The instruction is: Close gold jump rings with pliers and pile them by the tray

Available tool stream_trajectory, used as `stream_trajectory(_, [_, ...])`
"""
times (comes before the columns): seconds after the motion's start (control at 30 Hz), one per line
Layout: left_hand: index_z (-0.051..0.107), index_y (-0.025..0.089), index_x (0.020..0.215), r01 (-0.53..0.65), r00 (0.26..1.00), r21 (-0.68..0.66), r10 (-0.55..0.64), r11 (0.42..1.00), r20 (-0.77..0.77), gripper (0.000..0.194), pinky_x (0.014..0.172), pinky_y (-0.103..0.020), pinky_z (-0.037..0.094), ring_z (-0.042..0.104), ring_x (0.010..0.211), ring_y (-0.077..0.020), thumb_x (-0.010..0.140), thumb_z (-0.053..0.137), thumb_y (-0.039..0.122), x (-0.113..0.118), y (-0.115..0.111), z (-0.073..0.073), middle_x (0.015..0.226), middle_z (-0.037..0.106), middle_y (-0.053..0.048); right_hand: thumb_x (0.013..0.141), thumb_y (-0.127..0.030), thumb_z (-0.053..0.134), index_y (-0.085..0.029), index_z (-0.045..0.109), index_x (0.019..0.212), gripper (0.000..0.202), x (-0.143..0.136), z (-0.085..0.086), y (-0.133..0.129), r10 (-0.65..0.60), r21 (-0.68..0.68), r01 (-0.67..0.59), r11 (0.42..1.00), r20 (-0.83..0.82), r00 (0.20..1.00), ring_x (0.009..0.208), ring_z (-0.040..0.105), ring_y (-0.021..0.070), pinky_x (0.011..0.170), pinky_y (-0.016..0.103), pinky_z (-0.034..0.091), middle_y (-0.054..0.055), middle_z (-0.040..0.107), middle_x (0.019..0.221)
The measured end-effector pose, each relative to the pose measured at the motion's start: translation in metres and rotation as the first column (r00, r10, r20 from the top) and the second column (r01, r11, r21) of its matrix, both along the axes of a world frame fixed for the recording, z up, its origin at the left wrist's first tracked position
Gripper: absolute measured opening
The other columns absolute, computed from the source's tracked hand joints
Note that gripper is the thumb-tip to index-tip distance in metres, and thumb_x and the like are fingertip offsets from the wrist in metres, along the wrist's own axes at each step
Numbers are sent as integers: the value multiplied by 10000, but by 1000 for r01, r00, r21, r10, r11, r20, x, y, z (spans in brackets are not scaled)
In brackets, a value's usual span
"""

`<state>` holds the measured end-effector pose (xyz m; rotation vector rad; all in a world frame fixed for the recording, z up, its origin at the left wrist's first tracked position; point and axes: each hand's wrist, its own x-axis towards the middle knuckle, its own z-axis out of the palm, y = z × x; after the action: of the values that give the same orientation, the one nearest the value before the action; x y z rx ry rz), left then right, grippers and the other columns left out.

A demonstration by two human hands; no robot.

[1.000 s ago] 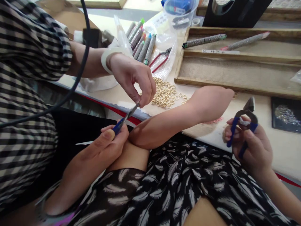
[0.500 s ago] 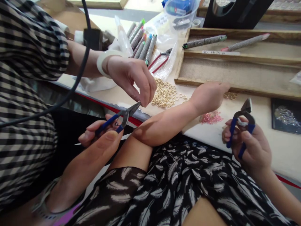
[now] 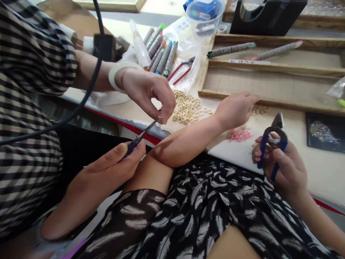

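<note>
My left hand (image 3: 235, 110) reaches over the table below a wooden tray, back turned up, fingertips pinched together. Whatever they hold, if anything, is hidden. Small gold rings (image 3: 261, 110) lie beside these fingers. In my right hand (image 3: 289, 167) are blue-handled pliers (image 3: 283, 144), jaws pointing up, with a silvery band on a finger between the handles. Pink beads (image 3: 240, 134) sit on the table between my hands. A bigger heap of gold rings (image 3: 187, 108) spreads out left of my left hand.
At left, a person in a checked shirt (image 3: 35, 162) holds a tiny piece and another pair of pliers (image 3: 140, 137). Behind are a wooden tray (image 3: 269, 97), wire-wrapped rods (image 3: 163, 57), red-handled cutters (image 3: 183, 70) and a tape dispenser (image 3: 269, 18). A black tray (image 3: 314, 144) with clear beads lies right.
The other person's pliers hand has turned over, and its jaws now show edge-on at their fingertips. My own hands keep their poses. The whole view has shifted slightly.
</note>
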<state>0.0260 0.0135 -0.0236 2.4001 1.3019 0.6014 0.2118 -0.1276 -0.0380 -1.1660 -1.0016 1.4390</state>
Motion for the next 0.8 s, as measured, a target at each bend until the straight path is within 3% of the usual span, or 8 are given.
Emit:
stream_trajectory(0.23, [753, 191, 1096, -1, 999, 40, 3, 999, -52, 308, 884, -380, 545, 729, 1077, -261, 1083, 445, 190, 0, -1, 1, 1151, 777, -98, 835, -500, 881, -316, 789, 1110, 343, -3, 1, 0, -48, -23, 47, 999, -51, 998, 724, 585, 212, 570, 374, 490, 63, 713, 1078])
stream_trajectory(0.57, [752, 177, 1120, -11, 999, 46, 13, 999, -53, 335, 887, -388, 552, 727, 1078, -265, 1092, 423, 234, -1, 0, 0, 1143, 773, -103, 858, -509, 861, -355, 792, 1117, 309, -1, 1, 0, -20, -19, 20, 1000, -35, 999, 737, 598, 225, 545, 381, 525, 64, 710, 1073])
stream_trajectory(0.8, [747, 194, 1096, -22, 999, 53, 24, 998, -48, 316, 898, -386, 542, 723, 1076, -265, 1093, 432, 219, -1, -1, -1, 1126, 770, -102, 787, -522, 930, -308, 782, 1101, 408, -5, 3, 0, -61, -48, 58, 997, -59, 996, 724, 604, 183, 579, 336, 539, 45, 709, 1022])
